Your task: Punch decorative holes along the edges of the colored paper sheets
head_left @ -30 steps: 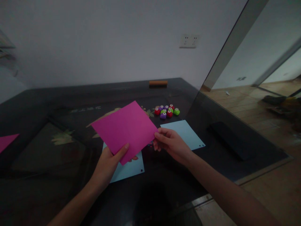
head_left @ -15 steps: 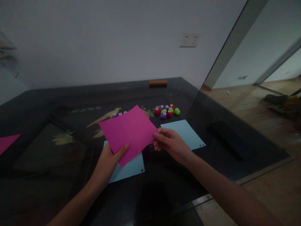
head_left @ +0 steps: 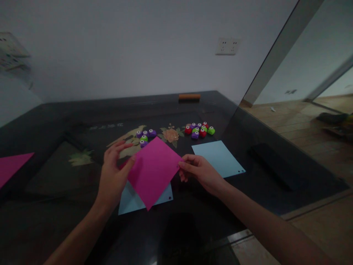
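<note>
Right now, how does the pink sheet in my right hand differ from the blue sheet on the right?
The pink sheet is vivid; the blue sheet is pale. The pink sheet is held near a corner by your right hand; the blue sheet lies on the table. Both have straight edges.

Brown bar (head_left: 189, 97); sockets (head_left: 228, 46) on wall (head_left: 124, 48)

The light is dim and greyish, its source unseen. A dark patch, shadow or reflection, lies toward the near edge of the glossy black bench (head_left: 209, 209); near its right edge a black object (head_left: 273, 165) almost vanishes. The pink sheet (head_left: 156, 169) stays vivid. Wide-angle stretching and softness mark the picture's margins.
</note>
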A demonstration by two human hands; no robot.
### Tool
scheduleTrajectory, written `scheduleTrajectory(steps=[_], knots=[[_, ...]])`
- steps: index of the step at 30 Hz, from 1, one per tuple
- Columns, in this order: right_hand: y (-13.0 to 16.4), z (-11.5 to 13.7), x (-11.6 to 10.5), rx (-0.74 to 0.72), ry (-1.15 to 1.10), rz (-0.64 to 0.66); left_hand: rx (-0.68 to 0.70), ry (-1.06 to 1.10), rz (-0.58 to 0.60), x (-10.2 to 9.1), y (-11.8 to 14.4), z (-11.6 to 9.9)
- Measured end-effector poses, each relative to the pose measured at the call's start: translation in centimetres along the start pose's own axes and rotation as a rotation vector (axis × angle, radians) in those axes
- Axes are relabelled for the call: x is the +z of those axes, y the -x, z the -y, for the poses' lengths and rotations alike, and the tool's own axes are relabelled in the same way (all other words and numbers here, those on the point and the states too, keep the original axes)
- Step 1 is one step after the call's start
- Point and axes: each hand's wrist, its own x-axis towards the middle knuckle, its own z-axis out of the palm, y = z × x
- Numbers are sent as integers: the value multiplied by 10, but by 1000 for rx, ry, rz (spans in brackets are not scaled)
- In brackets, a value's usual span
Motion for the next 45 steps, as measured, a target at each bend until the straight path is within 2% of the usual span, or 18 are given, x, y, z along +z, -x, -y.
scheduleTrajectory(steps=[2,4,11,16,27,38,45], knots=[[0,0,1,12,17,-2,124,-174,-18,-2,-2,-1],[0,-1,2,30,33,1,152,-220,19,-2,-1,-6],[0,-8,5,75,117,54,74,-68,422,20,30,-25],[0,-12,8,68,198,108,35,-83,562,30,42,-28],[4,-9,12,21,341,138,82,-80,592,32,43,-24],[7,-7,13,-26,479,90,167,-144,594,33,44,-23],[8,-9,13,-6,429,100,212,-123,565,33,46,-22]])
